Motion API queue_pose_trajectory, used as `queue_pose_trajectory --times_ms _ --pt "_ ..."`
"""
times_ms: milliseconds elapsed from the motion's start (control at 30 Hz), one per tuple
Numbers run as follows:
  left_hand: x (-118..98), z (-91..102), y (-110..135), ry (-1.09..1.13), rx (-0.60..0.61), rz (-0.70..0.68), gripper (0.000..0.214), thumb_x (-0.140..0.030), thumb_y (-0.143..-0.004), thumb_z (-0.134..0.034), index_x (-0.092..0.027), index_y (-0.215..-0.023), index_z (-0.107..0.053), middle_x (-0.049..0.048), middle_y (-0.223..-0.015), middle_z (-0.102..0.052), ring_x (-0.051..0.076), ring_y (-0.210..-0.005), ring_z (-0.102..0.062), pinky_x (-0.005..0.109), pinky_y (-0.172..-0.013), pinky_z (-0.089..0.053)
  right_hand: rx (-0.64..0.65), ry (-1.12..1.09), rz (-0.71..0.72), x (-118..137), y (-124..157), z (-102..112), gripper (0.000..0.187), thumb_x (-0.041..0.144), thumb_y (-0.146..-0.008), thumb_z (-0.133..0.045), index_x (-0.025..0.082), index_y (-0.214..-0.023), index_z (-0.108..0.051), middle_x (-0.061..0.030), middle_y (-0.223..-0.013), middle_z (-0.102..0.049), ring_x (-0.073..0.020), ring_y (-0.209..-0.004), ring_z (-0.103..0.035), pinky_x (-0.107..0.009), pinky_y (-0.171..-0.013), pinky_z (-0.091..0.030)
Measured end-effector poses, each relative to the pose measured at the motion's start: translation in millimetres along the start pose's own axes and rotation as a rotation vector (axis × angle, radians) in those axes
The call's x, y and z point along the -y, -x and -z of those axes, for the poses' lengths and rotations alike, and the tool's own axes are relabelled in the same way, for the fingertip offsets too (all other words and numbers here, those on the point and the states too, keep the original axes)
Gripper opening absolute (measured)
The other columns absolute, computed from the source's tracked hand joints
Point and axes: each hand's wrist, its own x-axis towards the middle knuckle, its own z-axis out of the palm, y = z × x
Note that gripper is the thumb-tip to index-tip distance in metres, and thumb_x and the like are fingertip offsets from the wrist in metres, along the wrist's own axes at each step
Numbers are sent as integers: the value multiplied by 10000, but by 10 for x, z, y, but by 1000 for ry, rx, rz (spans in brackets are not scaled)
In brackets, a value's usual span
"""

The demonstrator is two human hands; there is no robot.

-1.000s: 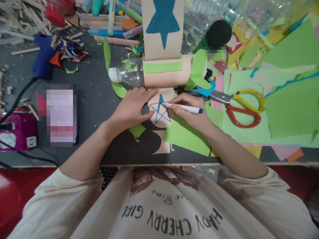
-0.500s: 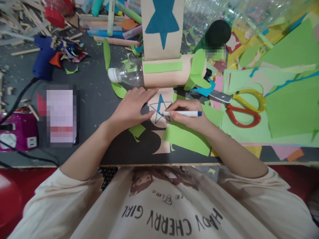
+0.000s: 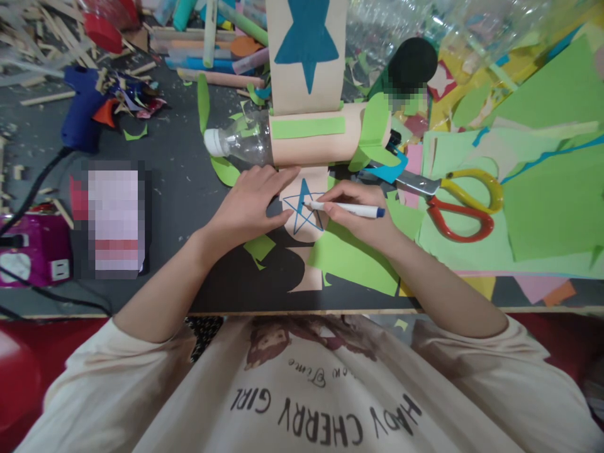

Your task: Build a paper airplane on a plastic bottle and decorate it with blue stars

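Note:
In my right hand (image 3: 361,217) is a white marker (image 3: 352,208) with a blue end, its tip at a blue star outline (image 3: 309,214). The star is drawn on a rounded peach paper wing (image 3: 295,233), and its top point and part of its left side are filled in. My left hand (image 3: 255,201) lies with fingers and thumb spread at the wing's left edge. Just beyond is a plastic bottle (image 3: 245,138) wrapped in peach paper with a green strip (image 3: 309,128). Another peach wing (image 3: 306,88) with a solid blue star (image 3: 309,38) extends from its far side.
Scissors (image 3: 462,214) with yellow and red handles lie to the right on green paper sheets (image 3: 557,207). At the left are a blue glue gun (image 3: 82,113), a blurred-out pale item (image 3: 116,220) and a purple box (image 3: 42,251). Markers (image 3: 202,47) and wood sticks (image 3: 61,38) lie at the back.
The marker tip has moved up and slightly left inside the star, and my right hand has shifted a little with it. My left hand has stayed in place.

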Motion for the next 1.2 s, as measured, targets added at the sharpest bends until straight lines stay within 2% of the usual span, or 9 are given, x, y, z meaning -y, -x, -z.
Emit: queue_pose_trajectory --times_ms 200,400,533,733,900,1200 --pt "20 -6 3 15 -19 -16 564 -386 -932 -509 -171 -1449 -437 106 -1162 -605 290 -1102 -546 393 -984 -408 61 -18 11 10 8 1 178 325 -868 -657 187 -761 -691 -15 -690 -722 -131 -591 -624 -251 -541 -461" --pt "17 -16 -1 17 -15 -15 584 -376 -926 -509 -132 -1451 -439 115 -1172 -597 294 -1108 -542 412 -1000 -401 -60 -39 -3 5 -16 -3 274 452 -858 -677 193 -770 -690 -10 -624 -695 -133 -548 -614 -262 -518 -474" --pt "9 -17 0 9 -7 -8 591 -364 -925 -511 -123 -1459 -434 121 -1180 -597 298 -1111 -546 417 -998 -406 -66 -26 -23 -2 -28 8 334 521 -845 -676 194 -782 -698 -14 -641 -702 -137 -562 -620 -272 -539 -484" --pt "10 -16 1 0 -13 -14 585 -350 -926 -516 -123 -1459 -434 124 -1200 -596 302 -1134 -543 418 -1016 -398 -44 -6 -37 -20 -25 16 301 480 -850 -676 186 -804 -719 -27 -686 -720 -146 -603 -642 -270 -554 -482" --pt "16 -18 -7 4 -8 -10 588 -364 -921 -521 -131 -1454 -436 121 -1185 -601 305 -1113 -545 414 -983 -410 -36 47 -42 -17 -12 23 246 418 -842 -680 186 -774 -724 -22 -663 -707 -135 -580 -609 -255 -529 -445" --pt "9 -1 0 27 -12 -8 570 -361 -926 -522 -154 -1451 -442 120 -1176 -613 306 -1122 -550 410 -999 -402 104 34 -2 30 4 36 226 367 -853 -660 193 -713 -694 -11 -640 -690 -129 -547 -578 -254 -509 -420"
